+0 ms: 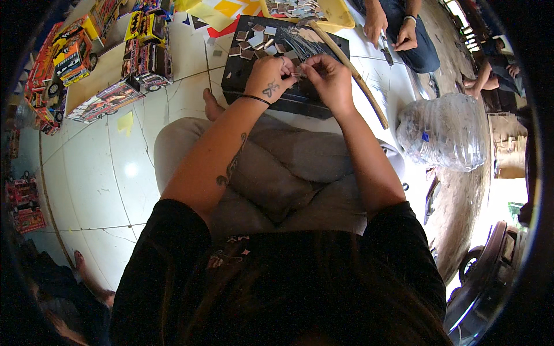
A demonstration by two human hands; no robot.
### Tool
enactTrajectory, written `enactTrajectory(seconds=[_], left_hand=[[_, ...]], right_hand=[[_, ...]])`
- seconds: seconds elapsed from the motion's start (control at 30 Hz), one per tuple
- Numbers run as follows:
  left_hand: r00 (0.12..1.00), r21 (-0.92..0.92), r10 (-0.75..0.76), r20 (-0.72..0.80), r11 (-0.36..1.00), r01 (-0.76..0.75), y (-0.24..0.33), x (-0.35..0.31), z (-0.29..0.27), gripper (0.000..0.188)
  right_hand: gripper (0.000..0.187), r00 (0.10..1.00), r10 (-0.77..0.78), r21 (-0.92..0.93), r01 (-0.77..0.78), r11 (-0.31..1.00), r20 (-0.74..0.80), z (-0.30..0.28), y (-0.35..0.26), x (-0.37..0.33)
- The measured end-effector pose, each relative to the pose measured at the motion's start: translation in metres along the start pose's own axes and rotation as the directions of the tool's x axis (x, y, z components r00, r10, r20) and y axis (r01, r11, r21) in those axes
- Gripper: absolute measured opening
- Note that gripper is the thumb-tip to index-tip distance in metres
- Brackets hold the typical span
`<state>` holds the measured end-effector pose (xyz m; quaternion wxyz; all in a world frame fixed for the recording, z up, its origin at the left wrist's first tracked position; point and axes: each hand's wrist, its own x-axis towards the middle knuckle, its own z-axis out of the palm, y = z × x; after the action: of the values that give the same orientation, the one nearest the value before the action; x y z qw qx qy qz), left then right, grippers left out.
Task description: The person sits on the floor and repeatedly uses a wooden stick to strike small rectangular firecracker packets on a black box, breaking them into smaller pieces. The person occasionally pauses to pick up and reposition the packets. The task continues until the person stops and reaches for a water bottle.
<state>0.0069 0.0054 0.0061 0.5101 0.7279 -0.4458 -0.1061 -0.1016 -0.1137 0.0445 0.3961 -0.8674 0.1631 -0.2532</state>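
Note:
Over the black box (300,108) in front of my crossed legs, my left hand (271,79) and my right hand (330,81) meet with fingertips pinched. Between them is a small, light-coloured piece (298,71), too small to make out fully. Small brown and silvery square pieces (247,54) lie loose on the box beside my left hand. A bundle of thin grey wire lengths (306,47) spreads just beyond my fingers. The hammer (358,78) lies slantwise past my right hand, its wooden handle reaching over the box's right edge.
A yellow tray (340,22) of similar pieces stands beyond the box. At the far right, a co-worker's hands (376,26) hold a dark tool. Toy trucks (147,63) crowd the far left. A clear plastic bag (444,132) sits right of my knee, on the white tiled floor (92,173).

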Motion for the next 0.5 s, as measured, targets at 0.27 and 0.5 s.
enactTrajectory(seconds=[0.27, 0.5], left_hand=[[1.000, 0.029, -0.020, -0.004, 0.999, 0.020, 0.0015, 0.0000, -0.0002, 0.020], [0.978, 0.091, 0.209, -0.006, 0.974, -0.207, -0.0035, 0.0000, -0.0005, 0.019]], right_hand=[[0.010, 0.998, -0.060, -0.048, 0.061, 0.997, 0.016, -0.0019, -0.0020, 0.0028], [0.007, 0.993, -0.086, -0.088, 0.093, 0.992, 0.087, 0.0014, 0.0003, -0.0006]])
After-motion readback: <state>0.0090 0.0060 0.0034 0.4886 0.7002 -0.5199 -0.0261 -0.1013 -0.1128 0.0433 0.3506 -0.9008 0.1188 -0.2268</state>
